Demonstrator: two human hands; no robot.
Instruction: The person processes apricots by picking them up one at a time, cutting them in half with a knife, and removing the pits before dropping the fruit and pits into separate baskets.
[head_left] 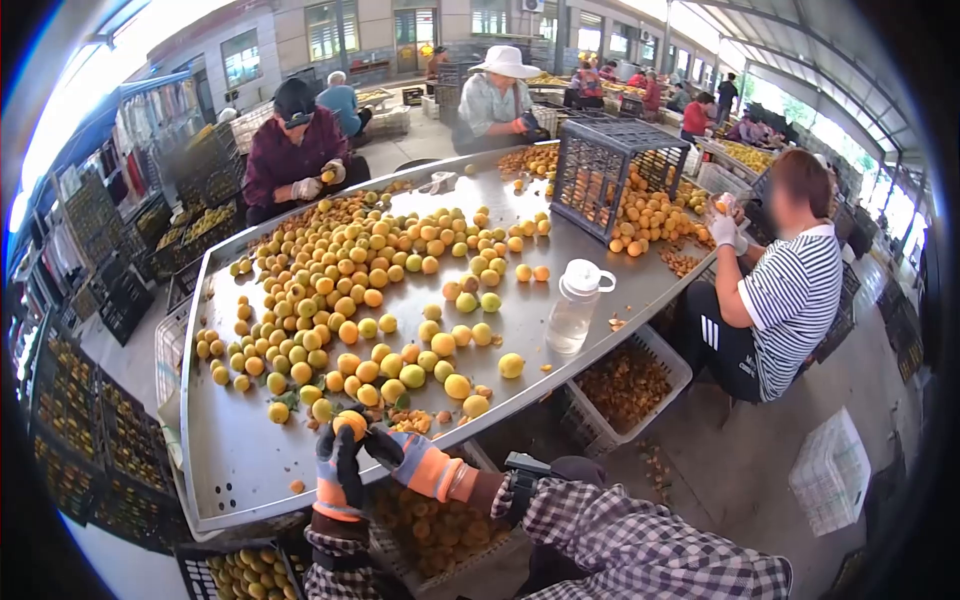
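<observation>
Near the table's front edge, my left hand (341, 472), in an orange and grey glove with black fingers, is closed on an orange-yellow apricot (350, 425). My right hand (412, 462), gloved the same way, comes in from the right with its dark fingertips at the same fruit; how they are bent is hard to make out. Both hands are above the near rim of the metal table (240, 495). Just beyond them lie many loose yellow and green apricots (335, 270). Below my hands stands a crate of fruit (435, 525).
A clear bottle (573, 310) stands on the table, with a tipped dark crate (610, 180) behind it. Three people sit round the table, one at the right in a striped shirt (800, 300). A crate of scraps (640, 385) is below the right edge.
</observation>
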